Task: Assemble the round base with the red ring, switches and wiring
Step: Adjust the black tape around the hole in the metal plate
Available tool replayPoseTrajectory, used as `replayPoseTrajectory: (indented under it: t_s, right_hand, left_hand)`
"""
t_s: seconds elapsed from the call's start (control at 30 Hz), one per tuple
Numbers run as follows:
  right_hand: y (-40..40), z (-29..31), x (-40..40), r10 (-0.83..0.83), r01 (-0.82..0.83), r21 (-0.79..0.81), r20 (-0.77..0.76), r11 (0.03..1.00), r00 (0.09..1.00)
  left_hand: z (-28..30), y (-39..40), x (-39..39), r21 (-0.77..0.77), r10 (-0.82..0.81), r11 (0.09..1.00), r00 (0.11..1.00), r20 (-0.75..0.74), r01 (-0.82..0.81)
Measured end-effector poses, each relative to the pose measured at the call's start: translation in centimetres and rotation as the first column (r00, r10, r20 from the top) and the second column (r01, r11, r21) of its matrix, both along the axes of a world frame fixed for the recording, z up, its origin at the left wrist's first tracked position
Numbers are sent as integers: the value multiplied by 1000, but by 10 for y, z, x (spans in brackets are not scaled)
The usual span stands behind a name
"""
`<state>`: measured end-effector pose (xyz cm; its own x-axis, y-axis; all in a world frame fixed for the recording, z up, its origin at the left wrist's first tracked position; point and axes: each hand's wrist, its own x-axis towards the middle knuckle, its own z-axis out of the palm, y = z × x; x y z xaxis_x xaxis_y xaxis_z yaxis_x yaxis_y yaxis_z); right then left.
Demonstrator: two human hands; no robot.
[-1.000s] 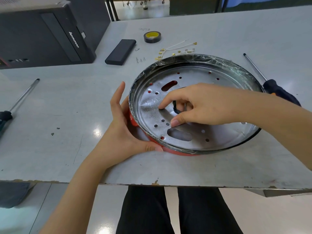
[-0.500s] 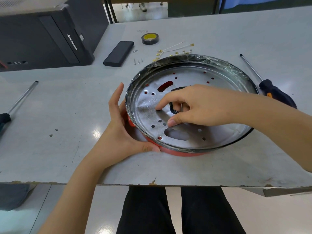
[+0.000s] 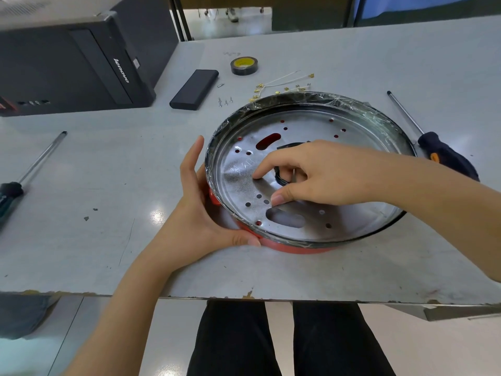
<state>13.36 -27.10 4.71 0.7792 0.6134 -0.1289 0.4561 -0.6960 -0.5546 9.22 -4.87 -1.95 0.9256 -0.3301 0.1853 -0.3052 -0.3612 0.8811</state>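
Base (image 3: 352,213) unmoved between both hands

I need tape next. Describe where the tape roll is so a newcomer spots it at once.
Start at the round base in the table's middle, then look beyond its far rim, past the scattered wires. The tape roll lies flat there, right of the black bar: the only black ring with a yellow core.

Bright, even overhead light here, and a round lamp reflection gleams on the bench (image 3: 81,240) just left of the left hand (image 3: 200,213). The metal base plate (image 3: 311,226) throws hazy glare. Shadows are soft and faint. Focus is sharp; wide-angle bending bows the bench's edges.
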Motion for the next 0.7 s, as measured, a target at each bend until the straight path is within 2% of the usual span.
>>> replayPoseTrajectory:
  t_s: [0.13, 0.33, 0.47, 0.6, 0.63, 0.7]
  right_hand:
    - [0, 0, 0, 9, -8, -34, 26, 999, 1000]
    - [2, 5, -1, 42, -27, -168, 86, 985, 995]
    - [2, 13, -5, 60, -17, -230, 184, 973, 981]
    - [-12, 33, -4, -63, 93, -91, 290, 992, 955]
    - [-18, 39, -2, -108, 126, -40, 310, 991, 945]
    - [-34, 46, 8, -220, 212, 63, 361, 975, 906]
  left_hand:
    - [-1, 0, -1, -18, -3, 1000, 1000, -7, 3]
    - [2, 2, -2, -36, -18, 999, 998, -64, 16]
    - [13, 10, 2, -11, -105, 994, 986, -132, 105]
    - [39, 50, 16, 40, -200, 974, 924, -327, 225]
    - [46, 59, 24, 30, -179, 979, 926, -332, 200]
    - [54, 71, 46, 16, -16, 1000, 966, -256, 20]
